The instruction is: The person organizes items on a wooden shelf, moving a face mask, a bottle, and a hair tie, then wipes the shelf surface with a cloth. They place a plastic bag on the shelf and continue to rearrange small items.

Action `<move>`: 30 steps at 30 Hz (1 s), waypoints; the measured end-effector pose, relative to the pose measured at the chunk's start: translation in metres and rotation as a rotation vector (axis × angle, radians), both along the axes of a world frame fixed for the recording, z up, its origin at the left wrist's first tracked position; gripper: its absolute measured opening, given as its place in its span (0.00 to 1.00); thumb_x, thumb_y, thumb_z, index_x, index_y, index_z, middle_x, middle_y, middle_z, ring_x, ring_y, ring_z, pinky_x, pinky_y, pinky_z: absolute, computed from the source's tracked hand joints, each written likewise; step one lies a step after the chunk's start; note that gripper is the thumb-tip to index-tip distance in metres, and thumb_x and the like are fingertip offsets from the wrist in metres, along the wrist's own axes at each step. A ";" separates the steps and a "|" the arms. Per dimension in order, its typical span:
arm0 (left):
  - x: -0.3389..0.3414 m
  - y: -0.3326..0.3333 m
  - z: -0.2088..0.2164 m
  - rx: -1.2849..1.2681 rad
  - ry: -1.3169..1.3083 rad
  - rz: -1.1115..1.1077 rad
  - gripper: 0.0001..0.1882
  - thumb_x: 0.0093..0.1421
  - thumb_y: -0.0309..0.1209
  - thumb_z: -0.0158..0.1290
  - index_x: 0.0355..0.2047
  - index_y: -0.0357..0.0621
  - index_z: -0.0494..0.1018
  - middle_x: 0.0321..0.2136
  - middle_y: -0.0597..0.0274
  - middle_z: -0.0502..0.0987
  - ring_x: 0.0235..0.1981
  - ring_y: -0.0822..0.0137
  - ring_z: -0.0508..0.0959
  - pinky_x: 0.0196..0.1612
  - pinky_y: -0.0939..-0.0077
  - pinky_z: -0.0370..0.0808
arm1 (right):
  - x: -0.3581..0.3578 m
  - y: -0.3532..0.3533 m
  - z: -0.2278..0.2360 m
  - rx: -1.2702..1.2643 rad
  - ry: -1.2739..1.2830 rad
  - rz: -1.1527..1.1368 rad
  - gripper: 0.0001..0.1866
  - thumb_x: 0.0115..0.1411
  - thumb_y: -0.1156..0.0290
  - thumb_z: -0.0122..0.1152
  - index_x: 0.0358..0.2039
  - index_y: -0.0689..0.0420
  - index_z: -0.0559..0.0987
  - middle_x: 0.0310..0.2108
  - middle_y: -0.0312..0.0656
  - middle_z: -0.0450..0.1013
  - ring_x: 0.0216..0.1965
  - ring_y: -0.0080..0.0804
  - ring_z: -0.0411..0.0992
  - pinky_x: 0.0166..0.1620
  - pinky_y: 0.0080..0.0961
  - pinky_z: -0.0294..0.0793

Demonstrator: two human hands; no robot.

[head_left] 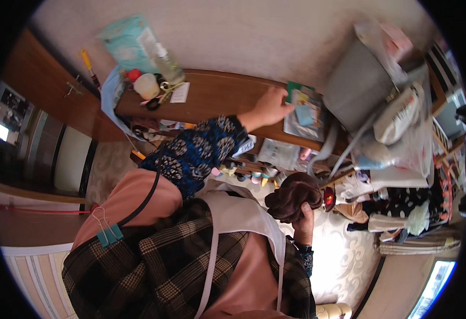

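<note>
My left hand [267, 110] reaches over the brown wooden shelf top [219, 93]. Its fingers curl at the left edge of a flat clear plastic packet [303, 127], beside a green piece [293, 89]; what the fingertips grip is hidden. A light blue square [306, 114] lies on the packet. Lower down, in front of my body, my right hand [304, 224] grips a dark brown, glossy bunched cloth [295, 198] from below. The cloth is twisted into a round bundle and hangs clear of the shelf.
At the shelf's left end stand a pump bottle [167, 65], a cream-coloured jar [147, 85], scissors [170, 91] and a turquoise pack [132, 42]. A grey bag [358, 85] and a clear plastic bag [397, 149] crowd the right. Clothes [403, 207] hang lower right.
</note>
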State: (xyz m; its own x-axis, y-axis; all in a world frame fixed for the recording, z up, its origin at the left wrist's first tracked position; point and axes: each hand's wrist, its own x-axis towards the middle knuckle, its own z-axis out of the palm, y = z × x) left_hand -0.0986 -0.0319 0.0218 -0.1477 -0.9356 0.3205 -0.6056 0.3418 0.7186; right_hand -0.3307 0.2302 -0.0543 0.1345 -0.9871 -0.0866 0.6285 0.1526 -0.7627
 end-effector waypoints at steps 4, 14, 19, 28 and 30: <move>0.092 0.077 -0.007 -0.276 0.004 -0.243 0.06 0.57 0.23 0.55 0.35 0.41 0.71 0.37 0.55 0.73 0.39 0.52 0.75 0.39 0.64 0.74 | 0.063 -0.037 0.047 -0.088 0.033 0.024 0.43 0.52 0.58 0.70 0.63 0.62 0.63 0.58 0.47 0.68 0.60 0.41 0.67 0.64 0.39 0.65; 0.304 0.133 -0.021 -0.477 -0.355 -0.174 0.26 0.50 0.30 0.62 0.51 0.39 0.72 0.54 0.54 0.71 0.55 0.52 0.70 0.58 0.53 0.65 | 0.205 -0.236 0.114 -0.270 1.329 -0.178 0.34 0.50 0.54 0.71 0.55 0.59 0.76 0.56 0.50 0.72 0.61 0.50 0.66 0.59 0.42 0.67; 0.321 0.118 -0.039 -0.520 -0.465 -0.169 0.32 0.52 0.35 0.61 0.57 0.37 0.70 0.62 0.51 0.66 0.64 0.53 0.64 0.65 0.52 0.60 | 0.246 -0.279 0.073 -0.252 2.007 -0.395 0.44 0.51 0.41 0.65 0.61 0.58 0.69 0.54 0.52 0.72 0.56 0.54 0.69 0.56 0.46 0.69; 0.320 0.112 -0.049 -0.576 -0.546 -0.162 0.20 0.57 0.31 0.51 0.50 0.38 0.75 0.57 0.53 0.71 0.60 0.54 0.68 0.63 0.54 0.62 | 0.331 -0.290 0.063 -0.694 1.715 -0.259 0.34 0.46 0.54 0.71 0.52 0.58 0.75 0.48 0.49 0.75 0.50 0.51 0.72 0.53 0.43 0.73; 0.320 0.111 -0.047 -0.576 -0.540 -0.166 0.20 0.56 0.31 0.51 0.49 0.40 0.75 0.55 0.54 0.72 0.59 0.54 0.69 0.61 0.54 0.64 | 0.343 -0.275 0.068 -0.745 1.663 -0.150 0.34 0.47 0.56 0.72 0.53 0.58 0.75 0.49 0.51 0.75 0.52 0.51 0.72 0.54 0.40 0.73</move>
